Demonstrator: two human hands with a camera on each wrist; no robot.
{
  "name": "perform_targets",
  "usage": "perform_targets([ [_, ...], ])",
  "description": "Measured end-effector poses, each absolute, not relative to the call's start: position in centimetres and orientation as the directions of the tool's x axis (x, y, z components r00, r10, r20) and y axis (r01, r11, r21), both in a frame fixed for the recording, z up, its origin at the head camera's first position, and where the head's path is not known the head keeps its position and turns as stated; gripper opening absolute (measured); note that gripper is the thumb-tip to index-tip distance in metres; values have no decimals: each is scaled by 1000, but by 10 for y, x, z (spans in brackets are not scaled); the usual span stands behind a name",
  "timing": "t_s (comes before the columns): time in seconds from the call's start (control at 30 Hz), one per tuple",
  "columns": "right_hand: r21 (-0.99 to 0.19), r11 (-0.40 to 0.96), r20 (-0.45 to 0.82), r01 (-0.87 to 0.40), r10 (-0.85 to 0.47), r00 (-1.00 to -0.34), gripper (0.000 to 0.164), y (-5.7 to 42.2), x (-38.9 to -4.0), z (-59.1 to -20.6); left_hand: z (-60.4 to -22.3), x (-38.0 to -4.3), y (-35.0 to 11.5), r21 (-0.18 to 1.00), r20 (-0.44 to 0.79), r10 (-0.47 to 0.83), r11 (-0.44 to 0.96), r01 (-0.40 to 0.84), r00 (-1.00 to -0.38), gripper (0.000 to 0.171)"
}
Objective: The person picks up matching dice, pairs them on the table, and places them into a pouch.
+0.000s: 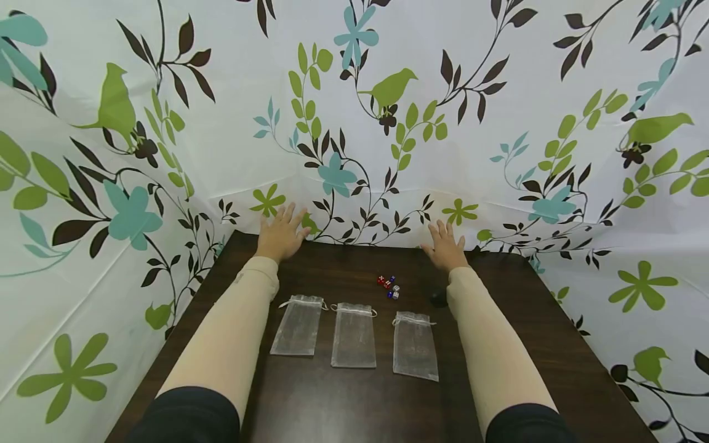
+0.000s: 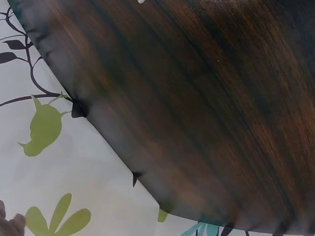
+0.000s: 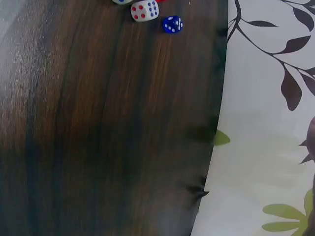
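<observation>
My left hand (image 1: 281, 235) is held over the far left edge of the dark table, fingers straight and spread, holding nothing. Toward the far right edge, my right hand (image 1: 446, 247) is likewise spread and holds nothing. A small cluster of red, blue and white dice (image 1: 388, 283) lies between the hands, nearer the right one. The right wrist view shows a white die (image 3: 144, 11) beside a blue die (image 3: 172, 24). Three sheer drawstring pouches lie flat in a row nearer me: a left pouch (image 1: 297, 326), a middle pouch (image 1: 353, 336) and a right pouch (image 1: 415, 346).
The dark wooden table (image 1: 332, 406) meets a white cloth (image 1: 221, 123) printed with leaves and birds, which rises at the back and both sides. A small black object (image 1: 439, 298) sits against the right forearm, partly hidden; its kind is unclear.
</observation>
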State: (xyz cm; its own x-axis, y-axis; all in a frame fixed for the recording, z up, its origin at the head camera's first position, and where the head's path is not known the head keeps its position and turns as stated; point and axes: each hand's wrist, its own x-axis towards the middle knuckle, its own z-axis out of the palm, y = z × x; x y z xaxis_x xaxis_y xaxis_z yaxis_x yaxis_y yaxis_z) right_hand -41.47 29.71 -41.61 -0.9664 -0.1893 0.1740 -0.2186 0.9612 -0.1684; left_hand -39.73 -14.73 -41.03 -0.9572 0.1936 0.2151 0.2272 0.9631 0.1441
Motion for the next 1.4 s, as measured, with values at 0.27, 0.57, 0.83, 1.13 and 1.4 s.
perform_targets([
  [0.27,-262,923,328,-281,-189,-926,46,266,-409,-418,-415,-400,-146,215,235,179,949,231,-955,56],
  [0.57,-440,807,308,-394,-277,-910,30,196,-382,-439,-430,-382,-156,376,226,196,886,271,-954,30],
  [0.83,-524,692,186,-496,-476,-860,25,138,-355,-469,-444,-359,-161,405,156,276,858,316,-948,28],
  [1.13,-592,634,4,-498,-616,-788,24,96,-336,-482,-458,-343,-159,516,-101,484,773,370,-869,24],
  [1.4,-535,664,-71,-523,-652,-755,33,77,-328,-485,-472,-338,-155,529,-207,501,780,334,-841,29],
])
